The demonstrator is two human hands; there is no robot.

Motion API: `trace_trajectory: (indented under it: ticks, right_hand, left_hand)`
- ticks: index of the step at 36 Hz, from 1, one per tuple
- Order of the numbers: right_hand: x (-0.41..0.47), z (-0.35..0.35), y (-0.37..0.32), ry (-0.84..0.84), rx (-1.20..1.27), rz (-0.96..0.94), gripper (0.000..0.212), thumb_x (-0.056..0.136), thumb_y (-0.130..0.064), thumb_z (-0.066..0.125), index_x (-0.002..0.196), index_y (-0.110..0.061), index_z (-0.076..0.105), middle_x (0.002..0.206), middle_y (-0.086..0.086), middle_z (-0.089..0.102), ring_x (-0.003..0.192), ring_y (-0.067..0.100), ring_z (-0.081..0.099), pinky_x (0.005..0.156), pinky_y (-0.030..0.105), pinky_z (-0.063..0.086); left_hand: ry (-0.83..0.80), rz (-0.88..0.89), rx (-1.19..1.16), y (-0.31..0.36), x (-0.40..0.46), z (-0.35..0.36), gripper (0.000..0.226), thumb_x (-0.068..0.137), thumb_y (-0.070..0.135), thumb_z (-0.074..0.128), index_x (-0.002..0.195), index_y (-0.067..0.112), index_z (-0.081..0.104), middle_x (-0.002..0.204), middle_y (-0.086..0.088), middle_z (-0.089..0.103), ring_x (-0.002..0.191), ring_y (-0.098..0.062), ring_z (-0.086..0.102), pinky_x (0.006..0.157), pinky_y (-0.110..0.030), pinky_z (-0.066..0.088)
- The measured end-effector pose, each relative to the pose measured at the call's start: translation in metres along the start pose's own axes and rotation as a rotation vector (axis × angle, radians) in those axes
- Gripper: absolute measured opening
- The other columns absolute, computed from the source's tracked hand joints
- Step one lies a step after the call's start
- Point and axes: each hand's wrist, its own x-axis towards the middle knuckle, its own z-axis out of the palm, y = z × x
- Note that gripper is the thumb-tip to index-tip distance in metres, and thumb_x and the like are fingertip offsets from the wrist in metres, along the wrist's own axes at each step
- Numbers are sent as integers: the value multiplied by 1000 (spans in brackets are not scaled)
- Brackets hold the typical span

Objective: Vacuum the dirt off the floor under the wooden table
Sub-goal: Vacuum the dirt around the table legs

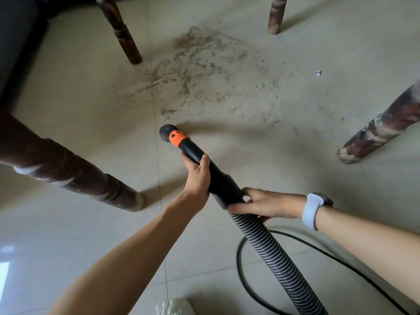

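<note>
Low in the frame, the left hand (197, 178) and right hand (268, 204) grip the vacuum nozzle (200, 160), its tip just below the dirt (204, 69) at centre.

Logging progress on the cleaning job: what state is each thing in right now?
Dirt patch: still spread on the floor between the table legs.
Vacuum nozzle: at the patch's near edge.
Left hand: grips the black tube.
Right hand: holds the tube's end at the ribbed hose.
Paper scrap: lying loose, apart from the dirt.
</note>
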Motion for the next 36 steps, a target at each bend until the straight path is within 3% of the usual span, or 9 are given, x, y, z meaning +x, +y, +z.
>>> trace_trajectory:
  ticks: [3, 6, 10, 12, 14, 16, 22, 28, 36]
  right_hand:
    - [11, 8, -15, 97, 105, -123, 16, 93, -32, 59, 82, -22, 52, 84, -1, 61, 79, 12, 60, 67, 18, 48]
    - [26, 23, -26, 166, 130, -185, 16, 91, -19, 63, 77, -16, 54, 71, -2, 60, 65, 9, 57, 54, 10, 45]
    - [51, 41, -30, 335, 169, -187, 18, 80, -23, 68, 86, -11, 57, 70, 1, 63, 60, 15, 60, 61, 32, 52]
    - [53, 42, -34, 460, 120, -128, 38, 76, -34, 68, 103, -15, 49, 82, 1, 64, 67, 18, 64, 56, 32, 50]
    - [53, 39, -39, 549, 74, -108, 43, 77, -38, 67, 108, -20, 44, 89, 1, 63, 75, 20, 64, 60, 32, 51]
    - [52, 34, -44, 571, 32, -123, 42, 78, -40, 67, 107, -22, 43, 90, -1, 62, 77, 21, 64, 67, 35, 53]
    - [77, 20, -74, 590, -147, -163, 44, 77, -39, 67, 105, -16, 42, 88, 5, 63, 76, 30, 63, 68, 41, 54]
    - [109, 13, -106, 578, -255, -162, 43, 79, -39, 62, 105, -16, 37, 87, 4, 59, 74, 29, 58, 62, 34, 46]
    - [107, 13, -105, 601, -261, -122, 41, 80, -40, 61, 102, -18, 35, 80, 0, 56, 64, 21, 55, 55, 31, 40]
  left_hand:
    - [-14, -26, 24, -1, 3, -7, 46, 97, 14, 44, 136, 23, 22, 103, -4, 39, 96, -23, 44, 103, -54, 42]
    - [-23, -32, 62, 4, 11, -15, 43, 96, 12, 45, 133, 21, 27, 100, -4, 41, 93, -22, 45, 89, -44, 46]
    - [-6, -32, 102, 10, 23, -21, 34, 94, 15, 48, 121, 29, 33, 107, -8, 45, 97, -22, 48, 95, -44, 45]
    - [-10, -17, 106, 14, 29, -23, 39, 91, 20, 52, 122, 33, 32, 108, -7, 48, 100, -22, 49, 99, -44, 43]
    - [-27, 0, 133, 17, 37, -24, 43, 90, 24, 53, 127, 32, 31, 110, -4, 48, 104, -21, 49, 99, -44, 42]
    - [-30, 23, 151, 21, 44, -26, 44, 92, 25, 51, 132, 29, 31, 113, -3, 49, 106, -20, 49, 97, -42, 41]
    - [72, 70, 220, 42, 71, -39, 27, 95, 24, 48, 119, 30, 37, 109, -1, 53, 104, -20, 53, 94, -38, 42]
    - [190, 61, 281, 69, 97, -58, 39, 95, 29, 46, 133, 21, 44, 108, -2, 55, 89, -16, 54, 70, -29, 44]
    - [104, 50, 304, 71, 94, -55, 41, 95, 32, 45, 136, 29, 39, 116, -2, 54, 103, -21, 54, 80, -33, 43]
